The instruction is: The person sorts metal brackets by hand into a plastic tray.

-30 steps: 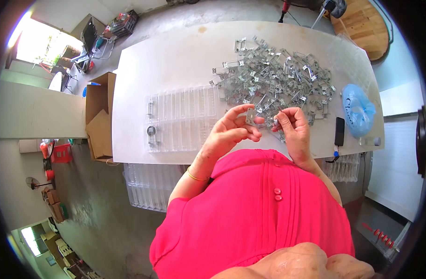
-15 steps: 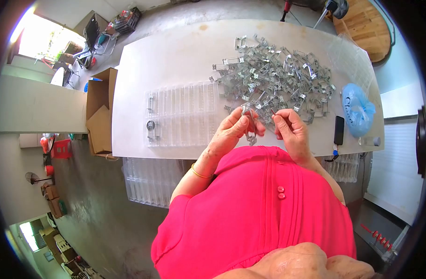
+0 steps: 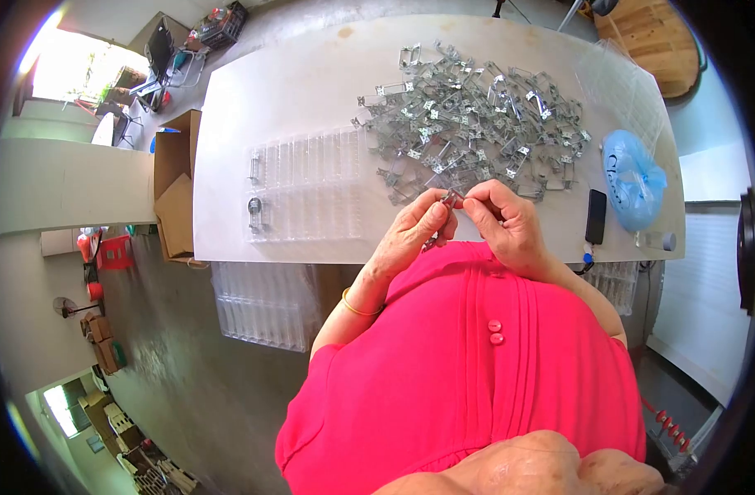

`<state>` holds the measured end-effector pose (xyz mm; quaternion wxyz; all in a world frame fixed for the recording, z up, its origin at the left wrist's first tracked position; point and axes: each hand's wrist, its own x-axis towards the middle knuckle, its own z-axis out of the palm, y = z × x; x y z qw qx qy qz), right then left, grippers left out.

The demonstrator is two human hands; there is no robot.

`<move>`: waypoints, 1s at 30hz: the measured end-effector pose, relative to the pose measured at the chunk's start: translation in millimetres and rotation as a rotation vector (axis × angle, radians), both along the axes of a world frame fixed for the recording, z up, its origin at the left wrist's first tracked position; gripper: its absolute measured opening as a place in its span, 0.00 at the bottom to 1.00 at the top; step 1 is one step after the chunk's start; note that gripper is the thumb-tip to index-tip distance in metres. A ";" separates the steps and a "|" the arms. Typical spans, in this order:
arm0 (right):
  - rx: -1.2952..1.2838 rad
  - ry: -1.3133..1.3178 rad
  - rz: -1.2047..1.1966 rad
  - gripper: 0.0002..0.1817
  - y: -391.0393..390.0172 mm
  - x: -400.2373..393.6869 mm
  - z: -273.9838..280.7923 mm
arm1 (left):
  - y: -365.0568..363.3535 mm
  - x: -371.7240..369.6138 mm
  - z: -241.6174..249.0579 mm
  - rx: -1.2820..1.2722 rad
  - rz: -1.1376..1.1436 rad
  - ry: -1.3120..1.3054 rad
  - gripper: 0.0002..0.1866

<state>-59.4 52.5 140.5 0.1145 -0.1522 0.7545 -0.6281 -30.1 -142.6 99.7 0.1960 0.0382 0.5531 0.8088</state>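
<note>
My left hand [image 3: 410,231] is closed around a small metal bracket [image 3: 451,198], part of which sticks out above the fingers and part below them. My right hand [image 3: 506,221] is pinched at the bracket's upper end, its fingertips meeting those of the left. Whatever the right fingertips grip is too small and covered to make out. Beyond both hands lies a broad heap of similar metal brackets [image 3: 476,124]. To the left, a clear plastic tray [image 3: 311,186] with ribbed slots has a few metal parts [image 3: 255,213] in its left end.
On the right of the white table [image 3: 286,91] are a tied blue plastic bag [image 3: 631,177], a black phone [image 3: 596,216] and clear plastic sheets [image 3: 620,87]. A cardboard box [image 3: 175,190] stands against the left edge. More clear trays [image 3: 262,305] are stacked below the front edge.
My right hand has moved left and up to the bracket, so the two hands now meet. The bracket has turned in my left hand. The whole view has shifted slightly.
</note>
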 end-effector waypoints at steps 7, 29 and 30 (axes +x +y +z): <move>0.052 0.030 0.051 0.01 20.3 -3.6 0.6 | 16.9 3.0 0.0 -0.086 0.023 0.034 0.21; 0.007 -0.322 0.238 0.08 -29.8 -1.4 -0.1 | -43.3 16.5 13.4 -0.633 -0.130 0.365 0.18; 0.010 -0.266 0.202 0.09 -33.8 0.7 -2.8 | -47.3 16.5 10.6 -0.645 -0.160 0.371 0.18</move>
